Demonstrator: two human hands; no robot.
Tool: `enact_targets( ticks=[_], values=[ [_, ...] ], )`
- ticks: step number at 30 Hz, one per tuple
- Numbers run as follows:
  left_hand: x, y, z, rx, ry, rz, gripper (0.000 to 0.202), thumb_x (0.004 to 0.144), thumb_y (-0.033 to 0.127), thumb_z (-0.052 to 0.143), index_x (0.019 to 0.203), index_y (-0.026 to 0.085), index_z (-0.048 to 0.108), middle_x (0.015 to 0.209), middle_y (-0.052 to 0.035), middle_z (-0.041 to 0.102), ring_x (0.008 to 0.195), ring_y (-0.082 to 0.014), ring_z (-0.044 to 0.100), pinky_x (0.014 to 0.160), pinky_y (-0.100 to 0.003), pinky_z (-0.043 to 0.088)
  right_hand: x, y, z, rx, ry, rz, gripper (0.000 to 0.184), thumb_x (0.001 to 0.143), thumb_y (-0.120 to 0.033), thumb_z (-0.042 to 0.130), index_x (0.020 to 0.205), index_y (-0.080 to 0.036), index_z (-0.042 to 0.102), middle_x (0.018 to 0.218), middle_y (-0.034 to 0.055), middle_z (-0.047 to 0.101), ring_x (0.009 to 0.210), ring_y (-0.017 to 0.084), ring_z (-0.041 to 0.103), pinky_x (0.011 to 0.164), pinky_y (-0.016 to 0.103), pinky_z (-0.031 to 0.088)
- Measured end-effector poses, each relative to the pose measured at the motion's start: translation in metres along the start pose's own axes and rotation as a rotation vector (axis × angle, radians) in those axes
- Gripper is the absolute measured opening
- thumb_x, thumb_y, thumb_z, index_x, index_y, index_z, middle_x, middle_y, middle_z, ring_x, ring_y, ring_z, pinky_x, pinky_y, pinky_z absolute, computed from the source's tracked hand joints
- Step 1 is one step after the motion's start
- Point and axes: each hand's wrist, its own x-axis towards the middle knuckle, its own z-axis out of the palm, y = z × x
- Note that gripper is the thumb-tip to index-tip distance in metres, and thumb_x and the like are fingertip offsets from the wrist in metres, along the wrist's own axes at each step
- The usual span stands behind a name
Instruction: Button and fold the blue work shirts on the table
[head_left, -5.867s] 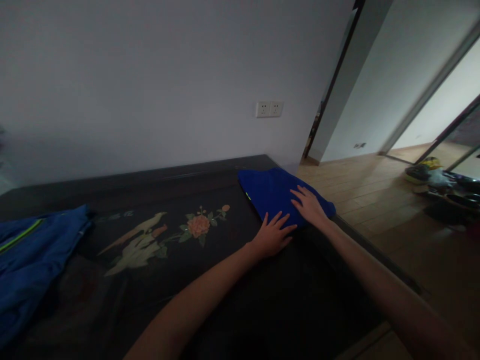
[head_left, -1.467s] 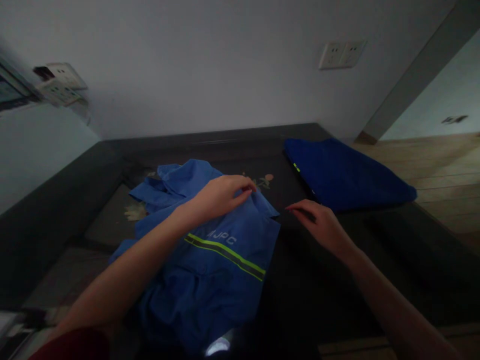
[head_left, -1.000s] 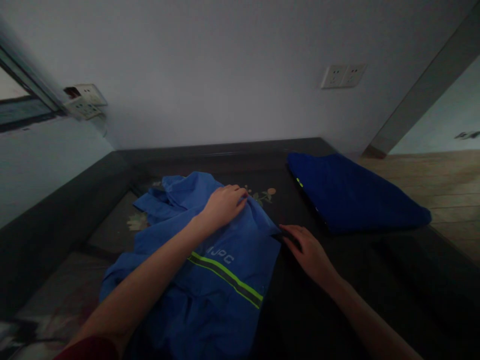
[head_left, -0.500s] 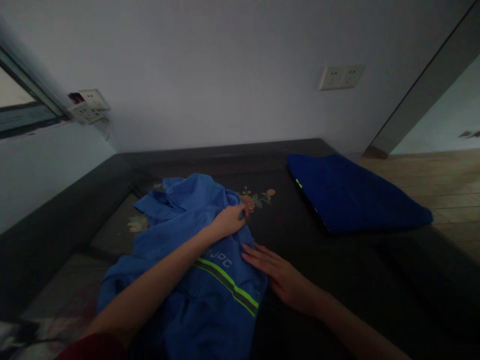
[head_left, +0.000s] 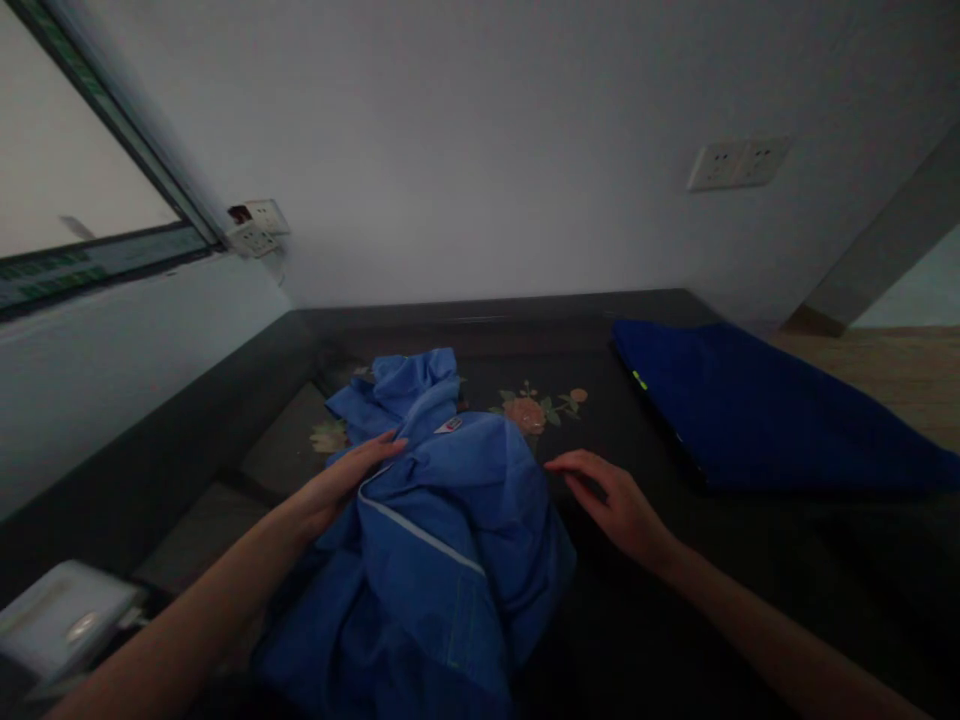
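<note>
A crumpled blue work jacket (head_left: 450, 540) lies on the dark table in front of me, with pale piping and a small white badge showing on it. My left hand (head_left: 352, 480) is on the jacket's left side, its fingers closed over a fold of the cloth; part of its grip is hidden. Just off the jacket's right edge hovers my right hand (head_left: 619, 500), fingers bent and apart, with nothing visible in it.
To the right lies a folded dark blue cloth (head_left: 757, 420) with a yellow-green mark on its edge. The dark table (head_left: 525, 355) carries a painted flower pattern and meets the wall behind. A white object (head_left: 67, 620) sits at lower left. Wall sockets (head_left: 739, 165) are above.
The jacket has been turned over at its upper part; its lettering and reflective stripe no longer show. My left hand has moved left, and my right hand has come off the cloth. The view has shifted left.
</note>
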Motion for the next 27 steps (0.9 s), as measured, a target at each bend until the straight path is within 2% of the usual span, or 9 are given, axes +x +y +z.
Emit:
enact_targets(
  ticks=[4, 7, 9, 11, 13, 16, 20, 24, 27],
  values=[
    [-0.037, -0.006, -0.013, 0.231, -0.147, 0.032, 0.061, 0.074, 0.034, 0.073, 0.130, 0.024, 0.049, 0.108, -0.0042, 0.070, 0.093, -0.0213, 0.069, 0.085, -0.034, 0.056, 0.070, -0.009, 0.016, 0.071, -0.009, -0.071, 0.023, 0.087, -0.019, 0.046, 0.100, -0.018, 0.064, 0.101, 0.0071, 0.068, 0.095, 0.018, 0.063, 0.085, 0.034, 0.050],
    [-0.063, -0.002, -0.017, 0.420, -0.182, 0.168, 0.064, 0.076, 0.042, 0.070, 0.133, 0.025, 0.047, 0.117, -0.0040, 0.067, 0.103, -0.0233, 0.065, 0.089, -0.036, 0.053, 0.128, -0.015, 0.045, 0.084, -0.078, -0.138, 0.026, 0.083, -0.018, 0.049, 0.104, -0.016, 0.063, 0.104, 0.0093, 0.066, 0.095, 0.020, 0.062, 0.082, 0.034, 0.051],
    [-0.079, 0.004, -0.020, 0.521, -0.213, 0.237, 0.065, 0.077, 0.045, 0.067, 0.135, 0.025, 0.045, 0.123, -0.0044, 0.064, 0.107, -0.0243, 0.063, 0.093, -0.038, 0.051, 0.158, -0.020, 0.070, 0.027, -0.143, -0.287, 0.036, 0.076, -0.015, 0.056, 0.112, -0.015, 0.060, 0.115, 0.0114, 0.063, 0.107, 0.022, 0.058, 0.090, 0.037, 0.046],
    [-0.093, 0.010, -0.025, 0.611, -0.236, 0.292, 0.066, 0.078, 0.045, 0.065, 0.137, 0.025, 0.043, 0.127, -0.0049, 0.061, 0.111, -0.0253, 0.060, 0.096, -0.039, 0.049, 0.178, -0.025, 0.097, -0.035, -0.225, -0.468, 0.047, 0.069, -0.014, 0.064, 0.115, -0.015, 0.059, 0.123, 0.0119, 0.059, 0.116, 0.024, 0.052, 0.099, 0.040, 0.040],
    [-0.104, 0.015, -0.033, 0.698, -0.225, 0.327, 0.071, 0.078, 0.044, 0.066, 0.141, 0.025, 0.039, 0.129, -0.0054, 0.059, 0.115, -0.0263, 0.057, 0.098, -0.038, 0.047, 0.186, -0.027, 0.119, -0.072, -0.311, -0.578, 0.042, 0.065, -0.014, 0.068, 0.107, -0.016, 0.063, 0.118, 0.0102, 0.062, 0.113, 0.024, 0.053, 0.100, 0.040, 0.038],
    [-0.118, 0.019, -0.047, 0.796, -0.196, 0.327, 0.080, 0.075, 0.042, 0.069, 0.145, 0.026, 0.032, 0.129, -0.0054, 0.059, 0.113, -0.0272, 0.058, 0.095, -0.036, 0.049, 0.185, -0.022, 0.131, -0.049, -0.326, -0.517, 0.026, 0.068, -0.008, 0.059, 0.092, -0.016, 0.067, 0.101, 0.0072, 0.068, 0.097, 0.021, 0.061, 0.091, 0.036, 0.044],
    [-0.124, 0.019, -0.063, 0.883, -0.212, 0.301, 0.084, 0.071, 0.042, 0.072, 0.144, 0.026, 0.035, 0.126, -0.0043, 0.061, 0.110, -0.0281, 0.060, 0.090, -0.033, 0.051, 0.180, -0.006, 0.100, 0.048, -0.153, -0.309, 0.039, 0.069, -0.003, 0.045, 0.093, -0.018, 0.072, 0.100, 0.0060, 0.071, 0.098, 0.021, 0.063, 0.092, 0.034, 0.045],
    [-0.107, 0.019, -0.073, 0.941, -0.205, 0.329, 0.073, 0.072, 0.042, 0.071, 0.138, 0.026, 0.044, 0.123, -0.0038, 0.063, 0.110, -0.0279, 0.059, 0.091, -0.033, 0.050, 0.174, -0.004, 0.040, 0.068, -0.022, -0.261, 0.041, 0.075, -0.010, 0.043, 0.103, -0.020, 0.071, 0.110, 0.0047, 0.070, 0.106, 0.021, 0.062, 0.098, 0.036, 0.043],
    [-0.087, 0.018, -0.076, 0.900, -0.201, 0.325, 0.065, 0.076, 0.044, 0.067, 0.135, 0.026, 0.047, 0.119, -0.0043, 0.065, 0.110, -0.0264, 0.060, 0.092, -0.035, 0.049, 0.163, -0.014, -0.007, 0.022, 0.037, -0.243, 0.029, 0.079, -0.021, 0.049, 0.095, -0.019, 0.073, 0.105, 0.0060, 0.071, 0.103, 0.021, 0.063, 0.096, 0.038, 0.044]
  ],
)
